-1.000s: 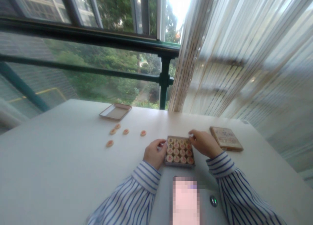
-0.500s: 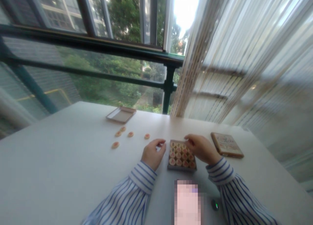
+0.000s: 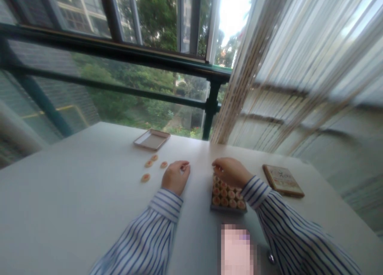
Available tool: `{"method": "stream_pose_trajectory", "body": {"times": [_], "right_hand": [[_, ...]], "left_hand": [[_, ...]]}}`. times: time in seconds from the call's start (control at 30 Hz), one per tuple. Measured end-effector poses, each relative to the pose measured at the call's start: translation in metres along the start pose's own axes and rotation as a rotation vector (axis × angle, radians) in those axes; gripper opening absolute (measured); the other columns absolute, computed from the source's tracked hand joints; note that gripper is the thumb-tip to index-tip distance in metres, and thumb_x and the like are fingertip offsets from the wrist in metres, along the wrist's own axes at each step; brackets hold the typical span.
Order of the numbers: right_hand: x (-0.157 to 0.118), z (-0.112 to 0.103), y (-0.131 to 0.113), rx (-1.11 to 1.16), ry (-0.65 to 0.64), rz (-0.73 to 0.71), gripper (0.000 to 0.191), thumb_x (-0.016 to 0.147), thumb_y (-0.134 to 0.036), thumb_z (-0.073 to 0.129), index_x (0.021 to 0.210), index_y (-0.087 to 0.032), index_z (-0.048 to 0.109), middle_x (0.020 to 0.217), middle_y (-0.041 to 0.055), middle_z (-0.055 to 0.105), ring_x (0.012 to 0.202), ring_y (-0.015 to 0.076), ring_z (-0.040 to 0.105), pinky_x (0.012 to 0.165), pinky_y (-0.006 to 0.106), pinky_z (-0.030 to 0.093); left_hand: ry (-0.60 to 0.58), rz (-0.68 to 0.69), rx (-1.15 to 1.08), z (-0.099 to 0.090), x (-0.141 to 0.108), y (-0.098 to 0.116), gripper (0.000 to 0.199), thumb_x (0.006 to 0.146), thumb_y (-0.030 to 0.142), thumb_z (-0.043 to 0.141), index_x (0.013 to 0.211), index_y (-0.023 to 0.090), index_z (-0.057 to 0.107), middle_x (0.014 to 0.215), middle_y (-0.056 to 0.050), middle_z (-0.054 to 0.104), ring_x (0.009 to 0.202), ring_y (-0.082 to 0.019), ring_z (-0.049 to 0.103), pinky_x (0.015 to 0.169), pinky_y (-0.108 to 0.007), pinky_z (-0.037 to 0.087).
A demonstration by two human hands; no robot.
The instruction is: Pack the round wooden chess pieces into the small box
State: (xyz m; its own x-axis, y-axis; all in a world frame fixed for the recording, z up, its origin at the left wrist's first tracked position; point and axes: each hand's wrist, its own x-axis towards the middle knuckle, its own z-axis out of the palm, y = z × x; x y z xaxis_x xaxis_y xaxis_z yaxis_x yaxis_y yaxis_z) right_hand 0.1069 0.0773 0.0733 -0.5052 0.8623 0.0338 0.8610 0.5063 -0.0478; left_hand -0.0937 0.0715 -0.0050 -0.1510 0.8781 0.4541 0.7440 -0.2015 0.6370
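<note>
Round wooden Chinese chess pieces with red markings fill the visible front rows of a shallow box. My right hand hangs over the box's back part and hides it, fingers curled together near the back left corner; what they hold, if anything, is hidden. To the left, my left hand rests low at the table with thumb and fingers pinched together, contents not visible. A loose chess piece lies just left of it. Several more lie farther left, among them a nearer chess piece.
An open, shallow box lid lies at the table's back left. A flat closed box with a printed cover is on the right. A blurred-out patch covers something near the front edge. Railing and string curtain stand behind the white table.
My left hand has moved left, over the spot where a loose chess piece lay; that piece no longer shows. My right hand has shifted left across the box's back rows.
</note>
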Motion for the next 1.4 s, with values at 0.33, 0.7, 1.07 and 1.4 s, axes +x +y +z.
{"method": "stream_pose_trajectory", "body": {"times": [0.33,0.7,1.07,1.4], "right_hand": [[0.024,0.007,-0.010,-0.073,-0.069,-0.020,0.032,0.081,-0.027,0.036,0.101,-0.020,0.060,0.100,0.0069,0.063,0.093,0.0186,0.055,0.080,0.028,0.036],[0.032,0.015,-0.015,-0.074,-0.079,-0.040,0.031,0.081,-0.027,0.037,0.100,-0.020,0.060,0.099,0.0067,0.064,0.093,0.0187,0.056,0.080,0.029,0.037],[0.029,0.022,-0.019,-0.066,-0.073,-0.056,0.031,0.081,-0.027,0.038,0.102,-0.021,0.060,0.099,0.0068,0.064,0.092,0.0189,0.056,0.080,0.029,0.037],[0.025,0.022,-0.017,-0.052,-0.065,-0.065,0.031,0.080,-0.027,0.039,0.102,-0.020,0.060,0.098,0.0066,0.064,0.092,0.0181,0.056,0.080,0.028,0.037]], "left_hand": [[0.039,0.090,0.231,0.011,-0.003,-0.019,0.027,0.077,0.028,0.042,0.095,0.016,0.059,0.097,-0.007,0.064,0.093,-0.021,0.055,0.089,-0.034,0.036],[-0.030,0.018,0.311,0.013,-0.004,-0.024,0.034,0.077,0.032,0.044,0.104,0.017,0.057,0.101,-0.008,0.063,0.093,-0.023,0.054,0.082,-0.034,0.039],[-0.059,0.005,0.331,0.011,-0.003,-0.020,0.030,0.080,0.035,0.041,0.101,0.020,0.057,0.091,-0.008,0.064,0.090,-0.022,0.055,0.079,-0.033,0.038],[-0.037,0.043,0.305,0.012,-0.003,-0.022,0.031,0.082,0.035,0.039,0.101,0.020,0.057,0.090,-0.008,0.065,0.088,-0.021,0.056,0.077,-0.033,0.038]]}}
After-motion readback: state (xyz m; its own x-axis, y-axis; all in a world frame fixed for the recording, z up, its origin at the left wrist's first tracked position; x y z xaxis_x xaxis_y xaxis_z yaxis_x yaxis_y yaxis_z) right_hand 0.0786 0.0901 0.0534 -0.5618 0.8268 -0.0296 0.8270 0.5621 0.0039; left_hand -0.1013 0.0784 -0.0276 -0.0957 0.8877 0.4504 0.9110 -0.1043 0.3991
